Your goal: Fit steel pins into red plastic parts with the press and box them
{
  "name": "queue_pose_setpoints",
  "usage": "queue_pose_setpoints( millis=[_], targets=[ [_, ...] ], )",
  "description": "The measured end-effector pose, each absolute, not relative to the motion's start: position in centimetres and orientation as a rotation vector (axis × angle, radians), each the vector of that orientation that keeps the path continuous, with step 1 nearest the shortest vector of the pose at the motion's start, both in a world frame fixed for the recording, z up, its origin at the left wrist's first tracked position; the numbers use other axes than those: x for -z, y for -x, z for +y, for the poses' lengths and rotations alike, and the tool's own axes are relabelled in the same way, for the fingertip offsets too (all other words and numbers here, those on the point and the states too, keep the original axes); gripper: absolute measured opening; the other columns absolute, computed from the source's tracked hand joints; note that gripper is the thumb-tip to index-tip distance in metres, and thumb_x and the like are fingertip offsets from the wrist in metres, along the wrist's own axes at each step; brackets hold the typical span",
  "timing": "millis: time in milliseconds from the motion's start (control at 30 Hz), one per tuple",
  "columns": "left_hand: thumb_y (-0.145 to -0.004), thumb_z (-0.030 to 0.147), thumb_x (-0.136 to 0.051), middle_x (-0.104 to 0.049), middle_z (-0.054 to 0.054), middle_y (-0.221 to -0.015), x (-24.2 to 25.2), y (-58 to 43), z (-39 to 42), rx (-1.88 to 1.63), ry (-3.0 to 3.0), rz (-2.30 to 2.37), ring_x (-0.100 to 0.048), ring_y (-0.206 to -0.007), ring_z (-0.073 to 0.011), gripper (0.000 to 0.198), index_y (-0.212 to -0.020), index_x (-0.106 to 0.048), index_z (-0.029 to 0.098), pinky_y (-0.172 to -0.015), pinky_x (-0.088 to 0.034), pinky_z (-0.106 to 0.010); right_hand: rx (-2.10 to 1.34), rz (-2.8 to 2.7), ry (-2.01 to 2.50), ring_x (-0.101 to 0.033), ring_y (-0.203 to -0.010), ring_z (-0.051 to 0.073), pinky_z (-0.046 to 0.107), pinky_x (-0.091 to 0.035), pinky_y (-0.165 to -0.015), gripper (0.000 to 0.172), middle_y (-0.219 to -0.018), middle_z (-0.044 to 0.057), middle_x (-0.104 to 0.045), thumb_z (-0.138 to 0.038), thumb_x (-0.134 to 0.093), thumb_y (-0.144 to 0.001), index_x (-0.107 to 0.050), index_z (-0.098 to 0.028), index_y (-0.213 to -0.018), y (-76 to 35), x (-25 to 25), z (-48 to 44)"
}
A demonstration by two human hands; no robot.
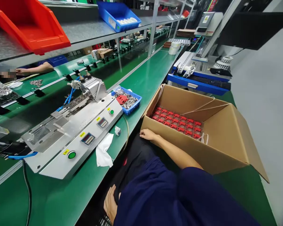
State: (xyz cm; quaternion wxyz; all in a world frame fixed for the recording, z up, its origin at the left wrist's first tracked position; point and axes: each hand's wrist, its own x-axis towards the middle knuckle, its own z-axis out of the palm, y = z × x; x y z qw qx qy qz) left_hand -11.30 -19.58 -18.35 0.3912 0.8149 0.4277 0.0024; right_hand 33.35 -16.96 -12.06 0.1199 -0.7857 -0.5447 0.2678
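Observation:
My left hand [110,204] is low in the view beside my lap, its fingers stretched out and nothing seen in them. Farther forward, my right hand [148,135] rests over my dark trousers, next to the near corner of a cardboard box [174,138]. Its fingers are curled together; whatever they may hold is hidden. Inside the box lie rows of red parts [179,121] in clear trays. On the green bench [141,75] a blue bin [134,108] holds small metal pieces, with a red part [122,99] on top.
A grey machine [85,125] with green buttons stands on the bench, a white cloth [104,150] beside it. Overhead, a shelf carries a red bin [35,28] and a blue bin [118,17]. Across the bench a co-worker's arm [35,69] shows. A black monitor [252,29] hangs right.

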Motion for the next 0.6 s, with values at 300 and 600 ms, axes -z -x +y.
queue_pose_setpoints(
  millis=[300, 600],
  targets=[
    [-0.093, 0.041, -0.047, -0.077, -0.013, -0.123, 20.0, 5.7, -19.2, -0.299, -2.105, 1.314, -0.07, -0.124, -0.0425, 0.037, -0.116, -0.074, 0.03, -0.105, -0.057, -0.056, -0.456, -1.258, 2.296, -0.071, -0.106, 0.02, 0.035, -0.055, -0.099, 0.03, -0.115, 0.005, -0.076, -0.037, -0.052, -0.109, -0.074, -0.017, -0.114, -44.5, 2.5, -24.0],
    [-0.092, 0.047, -0.048, -0.079, -0.011, -0.112, 18.9, 0.1, -19.0, -0.268, -2.107, 1.411, -0.074, -0.116, -0.0383, 0.037, -0.102, -0.077, 0.027, -0.103, -0.061, -0.048, -0.664, -0.847, 2.682, -0.07, -0.105, 0.024, 0.041, -0.062, -0.089, 0.034, -0.123, 0.008, -0.068, -0.041, -0.069, -0.102, -0.067, -0.015, -0.125, -58.2, 12.4, -25.7]
  ],
)
